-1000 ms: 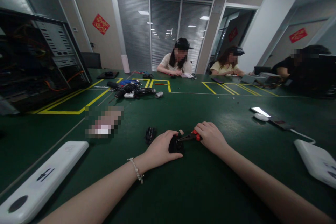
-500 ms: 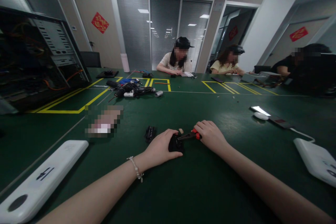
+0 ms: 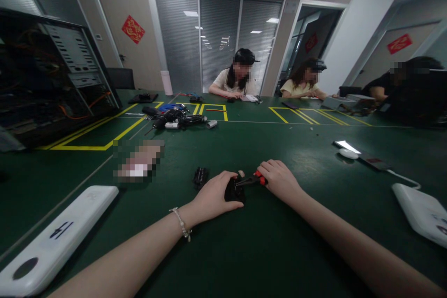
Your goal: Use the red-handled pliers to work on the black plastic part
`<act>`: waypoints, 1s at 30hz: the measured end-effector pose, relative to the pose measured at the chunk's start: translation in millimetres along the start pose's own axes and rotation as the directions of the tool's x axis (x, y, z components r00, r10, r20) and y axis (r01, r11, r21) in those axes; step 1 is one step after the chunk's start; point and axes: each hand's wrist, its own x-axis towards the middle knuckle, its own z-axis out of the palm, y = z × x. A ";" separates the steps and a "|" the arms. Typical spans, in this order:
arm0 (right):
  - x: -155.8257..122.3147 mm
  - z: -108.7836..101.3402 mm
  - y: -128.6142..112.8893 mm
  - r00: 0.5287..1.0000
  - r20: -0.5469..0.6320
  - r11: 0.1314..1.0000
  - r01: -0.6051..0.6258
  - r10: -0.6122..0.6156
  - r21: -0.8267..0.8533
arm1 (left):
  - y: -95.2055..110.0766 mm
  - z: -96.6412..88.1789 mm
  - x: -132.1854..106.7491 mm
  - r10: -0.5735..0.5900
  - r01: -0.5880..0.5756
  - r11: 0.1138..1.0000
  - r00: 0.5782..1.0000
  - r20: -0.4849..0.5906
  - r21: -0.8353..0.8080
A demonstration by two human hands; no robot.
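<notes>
From the head view, the left hand is curved around a small black part on the green desk, thumb on the near side and fingers on the far side. The right hand is wrapped around the red handles of pliers, whose tips reach the part. A black piece lies just beyond the left hand; a long white device lies near the left forearm.
</notes>
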 end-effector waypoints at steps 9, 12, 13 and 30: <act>-1.7 -2.9 4.8 0.999 0.032 1.000 0.011 -0.011 0.008 | 1.9 -1.7 -0.4 -0.013 0.013 1.000 1.000 0.011 -0.004; -0.4 -2.1 3.3 0.999 0.028 1.000 0.014 -0.015 0.019 | 2.1 -2.3 -0.6 -0.014 0.014 1.000 1.000 0.017 -0.002; 0.0 -1.6 2.5 1.000 0.026 1.000 0.013 -0.014 0.020 | 2.2 -2.5 -0.6 -0.013 0.013 1.000 1.000 0.016 0.001; 1.3 -3.0 5.3 0.999 0.052 0.999 0.012 -0.014 0.036 | 0.0 -1.2 0.0 0.003 -0.003 1.000 1.000 0.003 0.010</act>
